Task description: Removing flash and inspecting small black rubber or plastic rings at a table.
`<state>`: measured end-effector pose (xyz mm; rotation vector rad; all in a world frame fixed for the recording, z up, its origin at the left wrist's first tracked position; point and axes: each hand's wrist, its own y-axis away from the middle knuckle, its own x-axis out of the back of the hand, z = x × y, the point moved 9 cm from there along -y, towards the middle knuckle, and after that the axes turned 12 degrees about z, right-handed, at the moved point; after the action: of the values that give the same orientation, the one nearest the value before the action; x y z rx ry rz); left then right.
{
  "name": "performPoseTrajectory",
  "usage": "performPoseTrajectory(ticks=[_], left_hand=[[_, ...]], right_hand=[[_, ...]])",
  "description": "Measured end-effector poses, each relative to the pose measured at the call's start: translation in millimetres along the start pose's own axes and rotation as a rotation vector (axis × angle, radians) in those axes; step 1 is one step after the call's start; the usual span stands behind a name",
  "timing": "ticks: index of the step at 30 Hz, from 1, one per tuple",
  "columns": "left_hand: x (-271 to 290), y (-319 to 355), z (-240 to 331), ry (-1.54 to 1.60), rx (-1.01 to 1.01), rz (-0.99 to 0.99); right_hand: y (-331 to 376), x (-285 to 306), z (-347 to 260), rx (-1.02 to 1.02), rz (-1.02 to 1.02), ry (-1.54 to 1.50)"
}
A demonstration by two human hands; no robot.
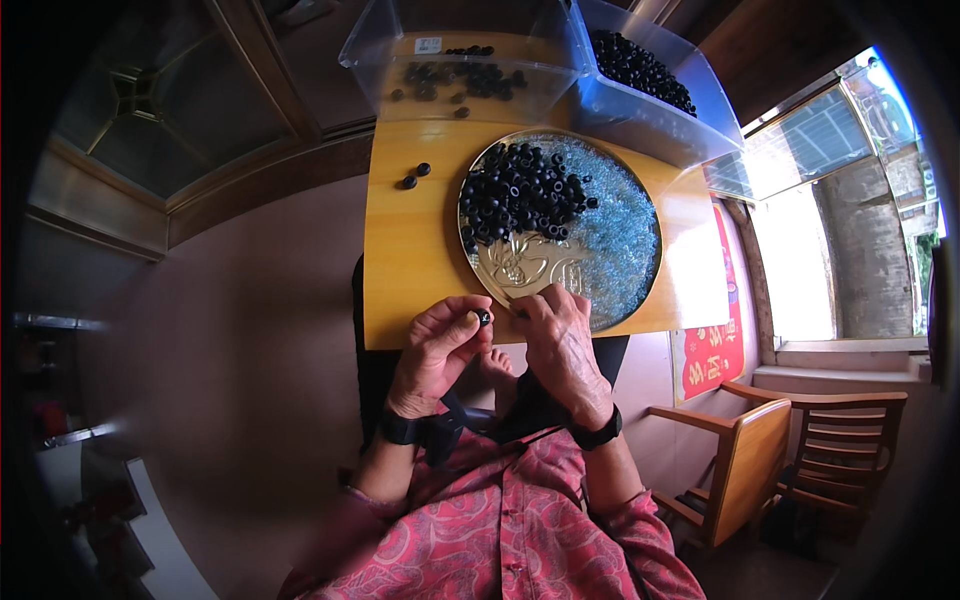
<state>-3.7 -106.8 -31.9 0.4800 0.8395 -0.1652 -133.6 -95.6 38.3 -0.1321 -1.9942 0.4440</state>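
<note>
Pinched between the thumb and fingers of my left hand [440,345] is a small round black cap [484,317], a pale spot showing at its middle. My right hand [560,335] is at the near rim of a round metal tray [520,262], fingers curled down and closed; what they hold, if anything, is hidden. Heaped on the tray's left and far part are many black caps [525,190], some showing a hollow centre. Tiny clear-blue pieces [620,235] cover its right side. The bare near-left part has an embossed pattern.
Two loose black caps [409,182] lie left of the tray on the yellow table [415,255]. Behind stand a clear plastic bin [540,85] with scattered caps and a bluish bin [660,125] with many more. A wooden chair [745,470] is at the right.
</note>
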Motion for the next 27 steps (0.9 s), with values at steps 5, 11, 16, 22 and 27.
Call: performPoseTrajectory(ticks=[5, 11, 16, 22, 27], left_hand=[[0.4, 0.9, 0.6, -0.023, -0.002, 0.022], [-1.7, -0.4, -0.4, 0.016, 0.002, -0.037], [-0.2, -0.5, -0.2, -0.002, -0.009, -0.027], [0.3, -1.9, -1.3, 0.01, -0.006, -0.04], [0.1, -1.4, -1.9, 0.008, 0.004, -0.032]], right_hand=[[3.0, 2.0, 0.4, 0.035, -0.003, -0.039], [5.9, 13.7, 5.1, -0.022, 0.077, -0.106], [1.0, 17.6, 7.4, -0.088, 0.071, -0.103], [2.3, 19.2, 8.5, -0.09, 0.055, -0.136], [6.1, 19.1, 8.1, -0.065, 0.082, -0.12]])
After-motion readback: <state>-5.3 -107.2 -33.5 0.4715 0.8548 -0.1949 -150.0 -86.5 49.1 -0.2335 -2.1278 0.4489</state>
